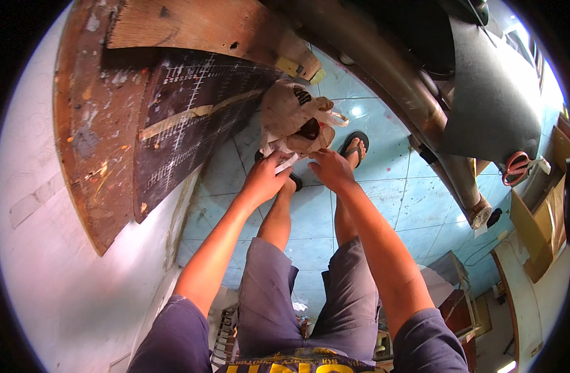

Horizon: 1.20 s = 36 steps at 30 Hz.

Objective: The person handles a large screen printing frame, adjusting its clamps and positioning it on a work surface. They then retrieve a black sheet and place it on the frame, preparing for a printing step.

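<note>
In front of my feet is a whitish plastic bag (285, 112) with dark print, its mouth gaping and crumpled brownish and white material showing inside. My left hand (264, 181) is closed at the bag's near left edge. A narrow white strip (287, 163), perhaps paper or folded plastic, sticks out from its fingers. At the near right edge of the bag, my right hand (332, 169) has its fingertips closed on the rim, thumb toward me. The fingertips of both hands are partly hidden by the bag.
A stained wooden table (89, 143) with a dark gridded cutting mat (191, 118) stands at left. Long rolls (421, 112) lean along the right, beside a grey sheet (493, 93) and red-handled scissors (516, 168). Cardboard (539, 230) stands at far right above blue floor tiles (384, 205).
</note>
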Tool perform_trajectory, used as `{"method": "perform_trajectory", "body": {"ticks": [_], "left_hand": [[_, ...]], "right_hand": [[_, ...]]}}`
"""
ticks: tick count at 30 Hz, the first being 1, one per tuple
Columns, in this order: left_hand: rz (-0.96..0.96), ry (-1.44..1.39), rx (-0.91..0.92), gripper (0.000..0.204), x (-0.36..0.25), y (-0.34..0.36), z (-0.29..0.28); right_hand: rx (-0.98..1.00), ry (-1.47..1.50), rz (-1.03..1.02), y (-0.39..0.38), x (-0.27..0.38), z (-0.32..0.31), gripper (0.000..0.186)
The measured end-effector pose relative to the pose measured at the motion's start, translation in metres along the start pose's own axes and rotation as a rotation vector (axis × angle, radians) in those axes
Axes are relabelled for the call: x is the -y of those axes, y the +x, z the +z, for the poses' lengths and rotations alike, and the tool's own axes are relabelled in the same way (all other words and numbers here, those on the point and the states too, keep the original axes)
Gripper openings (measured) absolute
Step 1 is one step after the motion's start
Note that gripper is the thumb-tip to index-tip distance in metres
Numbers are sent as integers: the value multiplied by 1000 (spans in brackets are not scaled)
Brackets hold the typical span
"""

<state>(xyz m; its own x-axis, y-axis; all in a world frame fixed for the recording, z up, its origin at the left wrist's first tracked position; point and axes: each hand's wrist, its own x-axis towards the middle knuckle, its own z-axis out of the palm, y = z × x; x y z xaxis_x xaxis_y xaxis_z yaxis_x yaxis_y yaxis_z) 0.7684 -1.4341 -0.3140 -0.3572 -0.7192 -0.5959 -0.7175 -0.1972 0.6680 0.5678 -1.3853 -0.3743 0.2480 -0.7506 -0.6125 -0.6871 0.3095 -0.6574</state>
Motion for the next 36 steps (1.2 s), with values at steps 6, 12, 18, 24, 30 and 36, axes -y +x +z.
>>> {"method": "perform_trajectory", "body": {"ticks": [6,12,18,24,30,36], "left_hand": [[29,-309,-52,15,-48,-48,-20],[-151,-517,64,19,-67,-131,-14],[-217,-71,89,24,-63,-219,-23],[-362,-47,-48,41,-133,-207,-25],[-15,-276,64,63,-265,6,26],[-54,-72,-211,66,-319,108,78]], "right_hand": [[-248,467,-227,-57,56,-19,50],[-854,919,259,-123,38,-135,45],[-1217,1433,634,-144,-38,-249,65],[-1455,774,866,-191,-87,-311,110],[-1312,642,1030,-171,-99,-335,122],[-1452,692,853,-196,-101,-334,69]]}}
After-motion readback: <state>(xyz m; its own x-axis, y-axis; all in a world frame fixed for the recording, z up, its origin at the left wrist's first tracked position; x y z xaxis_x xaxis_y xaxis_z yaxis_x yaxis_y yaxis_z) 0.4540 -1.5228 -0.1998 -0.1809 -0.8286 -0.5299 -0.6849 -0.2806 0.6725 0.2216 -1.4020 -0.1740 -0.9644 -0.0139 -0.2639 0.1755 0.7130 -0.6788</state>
